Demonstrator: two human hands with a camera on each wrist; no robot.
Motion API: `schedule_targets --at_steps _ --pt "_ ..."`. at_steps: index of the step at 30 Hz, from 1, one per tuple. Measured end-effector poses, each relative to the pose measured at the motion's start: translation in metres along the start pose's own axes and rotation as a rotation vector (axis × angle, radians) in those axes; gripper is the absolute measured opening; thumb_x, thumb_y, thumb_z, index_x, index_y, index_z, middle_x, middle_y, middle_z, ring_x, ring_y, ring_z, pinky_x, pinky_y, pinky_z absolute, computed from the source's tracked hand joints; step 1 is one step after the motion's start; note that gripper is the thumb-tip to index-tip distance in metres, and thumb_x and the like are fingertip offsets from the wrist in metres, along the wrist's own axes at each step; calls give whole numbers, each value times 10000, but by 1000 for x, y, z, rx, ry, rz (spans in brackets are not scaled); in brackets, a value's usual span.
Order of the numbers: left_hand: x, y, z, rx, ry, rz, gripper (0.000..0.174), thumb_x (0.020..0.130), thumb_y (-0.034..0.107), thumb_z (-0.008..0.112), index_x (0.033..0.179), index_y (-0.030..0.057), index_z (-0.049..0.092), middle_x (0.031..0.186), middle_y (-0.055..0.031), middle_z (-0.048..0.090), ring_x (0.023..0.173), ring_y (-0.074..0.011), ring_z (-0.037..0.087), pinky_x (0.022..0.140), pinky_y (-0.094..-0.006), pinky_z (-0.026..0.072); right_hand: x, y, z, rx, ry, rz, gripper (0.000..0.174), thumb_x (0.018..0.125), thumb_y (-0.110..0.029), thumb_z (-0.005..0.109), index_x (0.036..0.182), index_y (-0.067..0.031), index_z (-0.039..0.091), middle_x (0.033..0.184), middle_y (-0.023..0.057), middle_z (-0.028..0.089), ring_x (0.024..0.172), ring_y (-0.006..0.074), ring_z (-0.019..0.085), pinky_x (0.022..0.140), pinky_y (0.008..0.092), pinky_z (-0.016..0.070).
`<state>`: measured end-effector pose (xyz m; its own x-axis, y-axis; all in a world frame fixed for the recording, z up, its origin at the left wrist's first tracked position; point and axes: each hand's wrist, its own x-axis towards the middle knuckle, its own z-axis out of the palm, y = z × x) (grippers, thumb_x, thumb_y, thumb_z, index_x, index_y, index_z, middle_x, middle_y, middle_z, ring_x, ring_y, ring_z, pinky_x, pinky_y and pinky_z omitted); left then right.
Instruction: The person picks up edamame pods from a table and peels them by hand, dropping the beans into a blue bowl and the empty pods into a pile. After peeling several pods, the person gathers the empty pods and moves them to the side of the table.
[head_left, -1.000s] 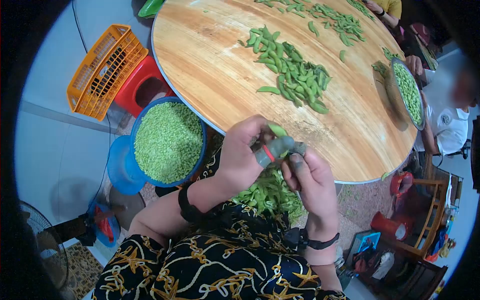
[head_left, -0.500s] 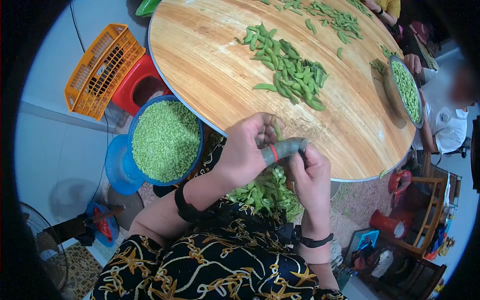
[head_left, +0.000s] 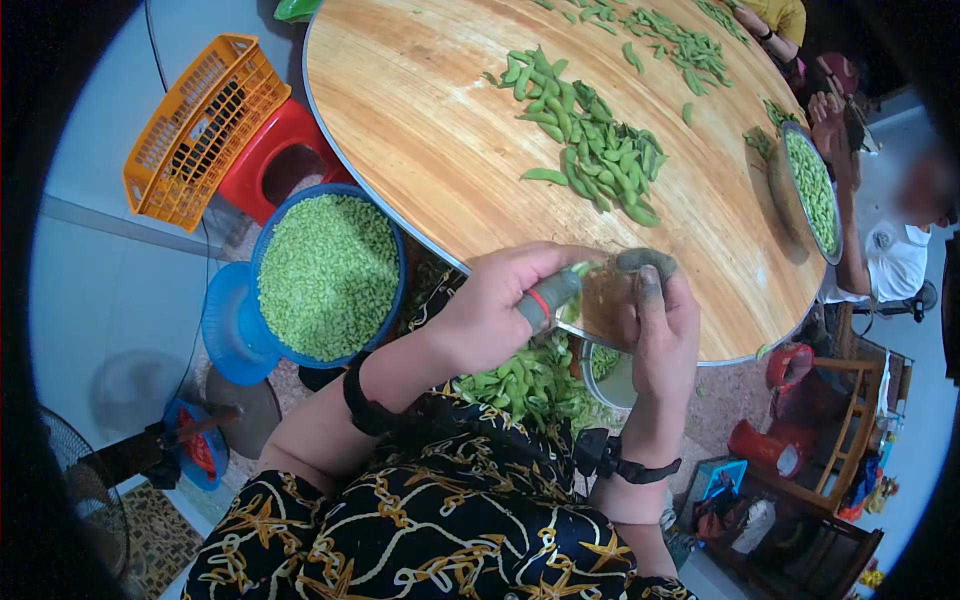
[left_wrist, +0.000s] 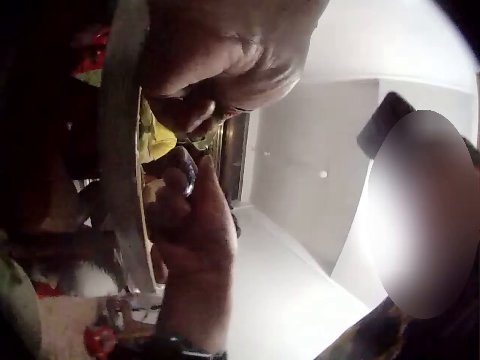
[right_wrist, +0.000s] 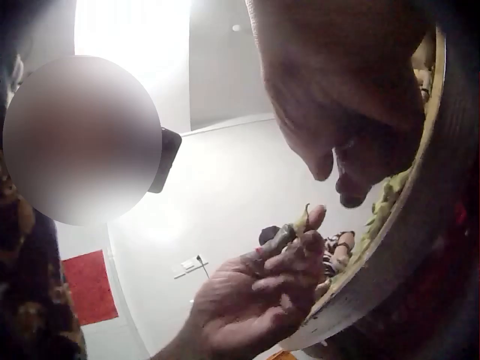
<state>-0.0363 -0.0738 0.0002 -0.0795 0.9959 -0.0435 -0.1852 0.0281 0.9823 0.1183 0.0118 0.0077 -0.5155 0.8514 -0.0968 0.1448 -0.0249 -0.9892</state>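
In the head view my left hand point(head_left: 500, 305) pinches a green soybean pod point(head_left: 580, 270) between thumb and fingers, over the near table edge. A grey-green cover with a red band wraps its thumb. The pod point(right_wrist: 301, 223) also shows at the fingertips in the right wrist view. My right hand point(head_left: 662, 325) is a short way to the right, fingers curled and thumb against the dark-covered index finger; nothing shows between them. Below the hands lie many green pods point(head_left: 525, 385) at the lap, beside a pale pail point(head_left: 620, 388). A pile of pods point(head_left: 600, 155) sits on the table.
The round wooden table point(head_left: 430, 150) spreads ahead. At left stand a blue basin point(head_left: 262, 320) of shelled beans, a red stool point(head_left: 245, 185) and an orange crate point(head_left: 150, 150). A bowl point(head_left: 787, 195) of beans rests at the right edge, near another person point(head_left: 885, 265).
My hands were together at the pod; the right hand has drawn away rightward. The left hand keeps a pod in its fingers, and the pale pail now shows below.
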Motion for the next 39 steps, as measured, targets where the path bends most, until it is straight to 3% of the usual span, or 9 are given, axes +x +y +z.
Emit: schedule_targets --at_steps 6,14,17,19,23,25,31,35,39 --pt "1 -10 5 202 58 274 508 820 38 597 1287 49 398 926 -29 585 741 -63 517 712 -226 448 1 -2 15 233 -164 30 239 862 -107 573 1073 -3 534 919 25 587 856 91 533 773 230 426" --pt "-6 14 -9 320 72 80 645 756 105 692 1315 88 371 689 -42 624 642 -39 529 559 -236 435 -1 0 20 265 -185 32 230 841 -60 569 1058 1 523 916 23 588 827 84 534 735 220 432" --pt "-4 9 -19 473 85 266 657 738 157 717 1306 101 392 642 -49 597 594 -40 523 537 -236 430 -6 -1 29 368 -176 20 227 829 -49 573 1043 -2 515 901 18 581 798 75 534 707 213 437" --pt "-2 6 -29 738 -126 682 591 727 54 662 1267 113 431 736 -146 595 642 -225 609 566 -269 450 -7 -1 34 466 -168 24 226 823 -48 576 1035 -7 510 891 16 577 781 71 536 694 211 440" --pt "2 -8 -25 696 -56 795 492 753 225 707 1164 80 480 639 -34 583 582 -74 569 504 -245 438 -8 1 37 771 -236 160 213 815 -40 565 1015 -26 494 847 13 553 707 75 554 599 198 460" --pt "-3 -7 -16 -226 -66 216 329 803 217 658 1045 67 493 664 -4 554 570 -62 534 476 -200 403 -9 0 34 778 -231 216 210 816 -32 556 1014 -25 486 821 6 538 675 71 543 544 191 444" --pt "-3 13 -25 -304 -158 -140 233 866 189 561 1008 25 478 753 -17 543 556 -37 459 470 -150 342 -8 -10 33 381 -77 16 166 823 -28 549 983 -11 506 850 24 563 726 78 522 632 216 433" --pt "-4 3 -52 -71 98 -6 201 869 131 517 1019 0 487 787 -28 545 565 -34 444 477 -143 328 10 -28 0 -355 -802 -128 289 788 -29 554 1077 -14 555 747 43 607 663 110 573 626 252 461" --pt "-4 6 -54 -324 314 -33 136 883 101 508 977 25 570 760 10 539 591 -37 443 515 -155 355 47 -26 40 -752 -66 -456 208 789 -75 540 988 -19 565 678 171 605 627 286 622 570 365 485"
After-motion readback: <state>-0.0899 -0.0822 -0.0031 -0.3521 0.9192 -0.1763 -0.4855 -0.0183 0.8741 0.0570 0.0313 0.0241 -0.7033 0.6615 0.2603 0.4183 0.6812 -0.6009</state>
